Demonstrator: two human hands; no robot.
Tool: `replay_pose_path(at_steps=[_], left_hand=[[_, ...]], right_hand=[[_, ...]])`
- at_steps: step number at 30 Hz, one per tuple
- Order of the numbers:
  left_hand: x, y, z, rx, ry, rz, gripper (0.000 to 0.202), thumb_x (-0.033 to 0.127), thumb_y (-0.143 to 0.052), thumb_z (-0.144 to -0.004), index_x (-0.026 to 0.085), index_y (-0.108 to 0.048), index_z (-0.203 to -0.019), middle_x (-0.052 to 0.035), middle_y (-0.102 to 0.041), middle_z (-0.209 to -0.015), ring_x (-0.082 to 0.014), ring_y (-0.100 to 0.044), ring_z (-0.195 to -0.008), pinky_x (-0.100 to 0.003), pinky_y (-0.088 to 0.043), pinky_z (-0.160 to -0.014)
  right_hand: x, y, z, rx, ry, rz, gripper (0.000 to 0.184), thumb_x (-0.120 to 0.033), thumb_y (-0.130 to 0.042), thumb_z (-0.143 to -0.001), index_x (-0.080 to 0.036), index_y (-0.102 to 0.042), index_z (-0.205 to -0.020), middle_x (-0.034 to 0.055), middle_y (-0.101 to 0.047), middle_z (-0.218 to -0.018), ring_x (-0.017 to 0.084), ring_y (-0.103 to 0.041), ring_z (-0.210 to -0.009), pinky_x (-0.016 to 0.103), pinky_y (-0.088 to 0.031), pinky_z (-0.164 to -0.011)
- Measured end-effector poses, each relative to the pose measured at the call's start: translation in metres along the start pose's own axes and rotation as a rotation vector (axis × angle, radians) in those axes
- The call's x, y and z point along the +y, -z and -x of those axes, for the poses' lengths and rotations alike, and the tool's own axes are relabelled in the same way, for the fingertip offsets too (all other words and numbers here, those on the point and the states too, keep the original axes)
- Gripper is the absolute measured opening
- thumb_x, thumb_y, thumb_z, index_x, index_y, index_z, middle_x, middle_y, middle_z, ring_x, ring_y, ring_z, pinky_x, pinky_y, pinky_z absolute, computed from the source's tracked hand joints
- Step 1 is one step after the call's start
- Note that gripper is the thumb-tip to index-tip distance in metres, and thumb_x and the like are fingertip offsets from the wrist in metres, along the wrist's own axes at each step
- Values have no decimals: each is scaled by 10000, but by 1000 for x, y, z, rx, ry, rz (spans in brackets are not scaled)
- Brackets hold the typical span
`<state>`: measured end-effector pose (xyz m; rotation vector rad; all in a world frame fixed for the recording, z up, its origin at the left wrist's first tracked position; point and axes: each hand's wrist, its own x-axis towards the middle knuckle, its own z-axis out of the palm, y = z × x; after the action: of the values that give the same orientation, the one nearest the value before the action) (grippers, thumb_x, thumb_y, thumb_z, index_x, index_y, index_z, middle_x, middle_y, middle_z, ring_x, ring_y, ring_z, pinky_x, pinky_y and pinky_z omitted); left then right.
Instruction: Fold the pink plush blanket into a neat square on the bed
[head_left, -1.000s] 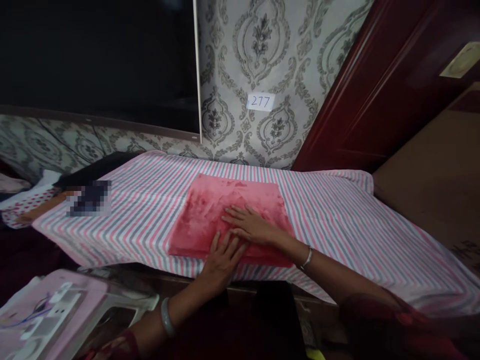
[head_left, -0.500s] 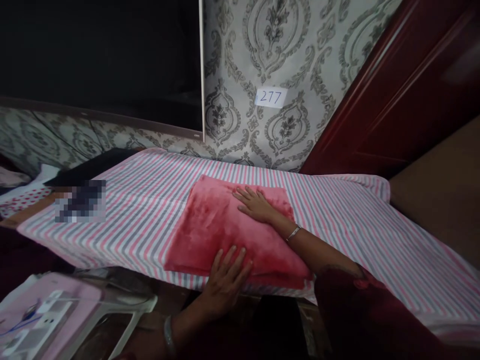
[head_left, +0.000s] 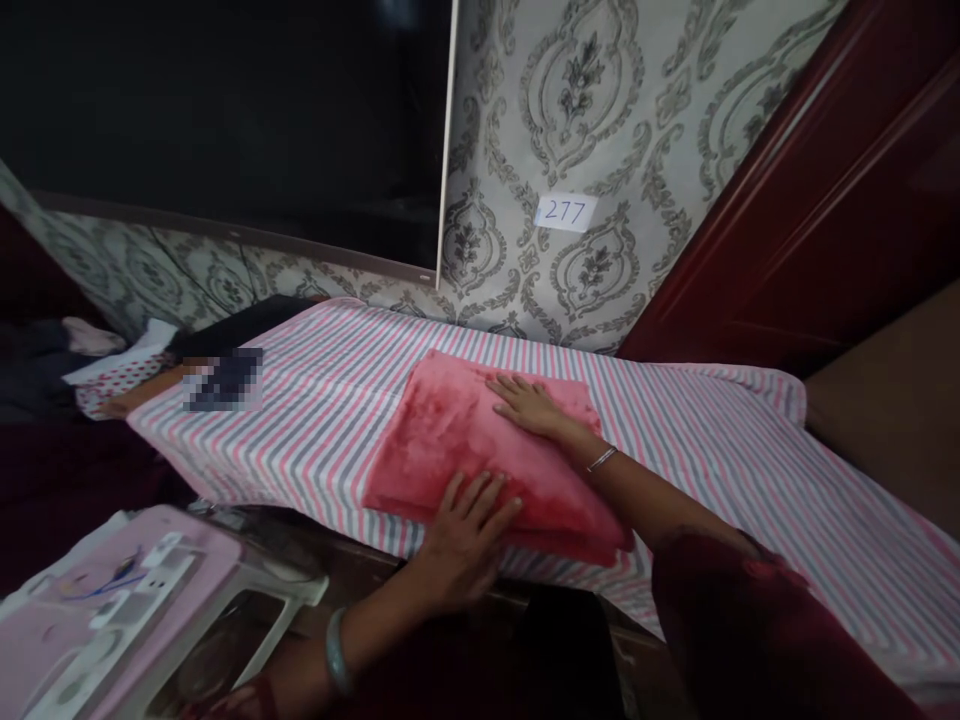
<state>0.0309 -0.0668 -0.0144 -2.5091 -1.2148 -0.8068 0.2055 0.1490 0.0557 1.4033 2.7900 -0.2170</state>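
Observation:
A folded red plush blanket (head_left: 442, 430) lies flat on a striped cloth (head_left: 315, 410) of pink, grey and white. My right hand (head_left: 529, 408) rests palm down on its upper right part, fingers spread, a thin bracelet at the wrist. Over the near edge of the blanket lies my left hand (head_left: 469, 535), its fingers stretched out and apart on the fabric. A pale bangle circles that wrist. Neither hand grips anything. The underside of the blanket is hidden.
Behind the table hang a large dark television (head_left: 247, 120) and a paper marked 277 (head_left: 566, 212). A dark red door or cabinet (head_left: 780, 190) stands at the right. Front left, a pink stool (head_left: 180, 600) carries a white power strip (head_left: 142, 605). A blurred dark item (head_left: 229, 380) lies left.
The camera view has shifted, so the scene sits farther right. Both hands remain spread on the blanket, with the left slightly farther onto its near edge.

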Motion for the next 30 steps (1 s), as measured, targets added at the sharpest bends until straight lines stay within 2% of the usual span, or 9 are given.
replay_pose_path(at_steps=[2, 4, 7, 9, 11, 14, 18, 26, 30], left_hand=[[-10, 16, -1, -13, 32, 2, 607, 338, -565, -889, 199, -519, -1478, -130, -526, -1520, -314, -399, -1443, -554, -165, -1232], [-20, 21, 2, -9, 102, -26, 614, 375, -578, -889, 195, -528, -1474, -148, -552, -1485, -337, -421, -1420, -583, -176, -1222], [-27, 10, 14, 4, 162, -92, 677, 474, -620, -875, 215, -517, -1492, -171, -524, -1505, -381, -393, -1438, -618, -167, -1211], [-27, -1, 23, 20, 152, -130, 735, 511, -644, -858, 230, -486, -1518, -172, -474, -1553, -394, -328, -1481, -620, -135, -1217], [-25, -11, 29, 36, 142, -146, 759, 501, -655, -853, 239, -458, -1538, -161, -431, -1590, -388, -273, -1514, -605, -109, -1227], [-25, -16, 34, 51, 141, -137, 768, 468, -653, -853, 248, -432, -1555, -142, -409, -1610, -377, -252, -1528, -588, -97, -1237], [-28, -19, 35, 74, 130, -103, 796, 455, -672, -825, 237, -436, -1553, -144, -414, -1607, -380, -234, -1536, -592, -96, -1240], [-27, -29, 37, 133, 137, -76, 758, 429, -683, -818, 226, -483, -1520, -159, -447, -1581, -378, -243, -1534, -591, -123, -1237], [-23, -18, 34, 89, 155, -60, 788, 416, -692, -806, 218, -459, -1532, -164, -431, -1590, -392, -266, -1519, -605, -140, -1219]], right_hand=[[-20, 3, 5, 27, 67, -26, 573, -482, -285, -1077, -329, -238, -1627, 44, -123, -1695, 332, -70, -1561, 675, -159, -1195], [-45, -1, 11, 44, 251, -30, 538, -454, -279, -1085, -351, -277, -1613, 23, -147, -1693, 293, -67, -1566, 641, -145, -1211], [-72, -11, 15, -5, 506, -4, 515, -435, -298, -1089, -362, -309, -1599, 7, -196, -1684, 249, -97, -1566, 602, -112, -1228], [-77, -15, 9, -11, 559, 32, 525, -450, -331, -1083, -356, -306, -1600, 14, -214, -1679, 249, -106, -1564, 603, -77, -1231], [-70, -14, -6, 10, 523, 75, 555, -488, -371, -1069, -353, -298, -1603, 25, -211, -1678, 276, -90, -1565, 629, -57, -1222], [-54, -9, -37, 17, 375, 85, 601, -547, -366, -1057, -357, -252, -1617, 31, -151, -1691, 327, -54, -1562, 677, -112, -1195], [-45, -10, -65, -6, 243, 40, 656, -597, -316, -1055, -326, -184, -1637, 38, -97, -1701, 326, -25, -1564, 657, -152, -1200], [-45, -26, -65, 37, 209, 20, 656, -594, -297, -1056, -308, -199, -1638, 38, -119, -1700, 314, -54, -1565, 639, -146, -1213], [-46, -21, -66, 36, 192, 35, 645, -572, -317, -1059, -306, -210, -1637, 39, -132, -1699, 312, -56, -1566, 624, -153, -1216]])
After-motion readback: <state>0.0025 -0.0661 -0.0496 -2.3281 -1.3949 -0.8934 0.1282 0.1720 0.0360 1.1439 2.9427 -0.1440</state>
